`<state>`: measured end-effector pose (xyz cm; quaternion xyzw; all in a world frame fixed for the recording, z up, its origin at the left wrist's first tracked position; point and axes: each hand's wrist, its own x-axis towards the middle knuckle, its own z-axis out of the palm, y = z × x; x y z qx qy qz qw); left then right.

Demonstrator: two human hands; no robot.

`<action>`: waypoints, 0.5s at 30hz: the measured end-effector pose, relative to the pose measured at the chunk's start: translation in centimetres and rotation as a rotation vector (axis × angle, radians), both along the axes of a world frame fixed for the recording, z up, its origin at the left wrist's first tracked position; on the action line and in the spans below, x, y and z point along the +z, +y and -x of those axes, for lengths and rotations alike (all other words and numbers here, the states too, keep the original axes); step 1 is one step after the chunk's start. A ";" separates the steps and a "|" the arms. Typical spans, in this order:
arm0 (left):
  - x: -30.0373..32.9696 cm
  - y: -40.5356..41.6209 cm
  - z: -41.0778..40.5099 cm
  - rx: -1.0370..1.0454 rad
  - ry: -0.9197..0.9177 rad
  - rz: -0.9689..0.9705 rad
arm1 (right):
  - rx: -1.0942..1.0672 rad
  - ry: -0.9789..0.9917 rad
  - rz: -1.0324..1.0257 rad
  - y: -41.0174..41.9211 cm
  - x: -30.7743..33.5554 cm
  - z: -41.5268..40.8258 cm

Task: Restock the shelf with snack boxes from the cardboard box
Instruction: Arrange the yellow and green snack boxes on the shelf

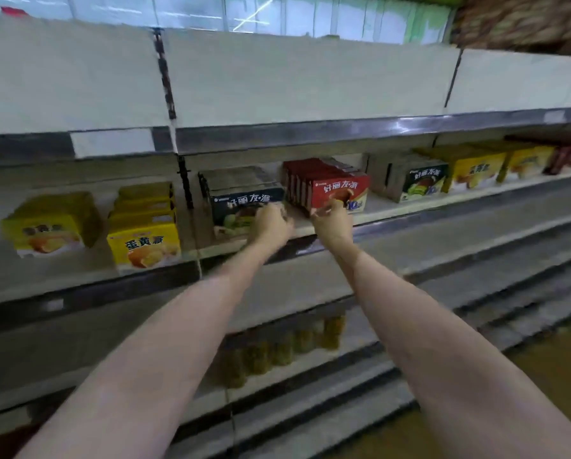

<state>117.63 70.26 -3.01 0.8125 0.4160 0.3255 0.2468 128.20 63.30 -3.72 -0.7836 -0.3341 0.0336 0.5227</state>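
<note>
arms: we've got both reaching up and forward to the middle shelf (393,207), nothing in the way between us and it.

lower tiers: a row of yellowish jars (277,349) sits one level below our arms, well under them, so elbows have room. The stepped shelf lips further down stick out toward us, so we'd say watch those when dropping the arms.

left hand (271,223): fingers curled at the front right edge of the dark blue snack box (244,203). Looks like it's gripping that corner, but it's blurry so we can't swear to it.

right hand (332,220): fingertips pinching the lower front edge of the red snack box (338,190), which heads a row of red ones standing back to the wall.

gap: a bare strip of shelf between the blue and red stacks, right where both hands are. Our guess is we're squaring up the fronts.

progress: the shelf already holds yellow boxes (143,246) to the left, then blue, red, a green-fronted box (423,183), and more yellow boxes (476,173) off to the right. So a fair chunk looks stocked.

left to do: bare shelf shows between the stacks, and the tier above (294,134) shows no stock in this view. The cardboard box isn't in view, so no idea how many are left.

headroom: the upper shelf's metal edge sits just above the box tops, so boxes would have to slide in flat.
</note>
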 end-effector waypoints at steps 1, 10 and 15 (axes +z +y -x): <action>-0.2 -0.8 -1.4 -0.038 -0.029 0.010 | -0.019 0.010 -0.008 -1.4 -0.3 -0.7; -5.3 -12.8 -14.6 -0.413 0.078 0.089 | -0.220 0.139 0.148 -16.5 -6.1 -10.5; -9.4 -21.8 -23.7 -0.581 0.119 0.160 | -0.366 0.217 0.153 -27.1 -9.6 -17.7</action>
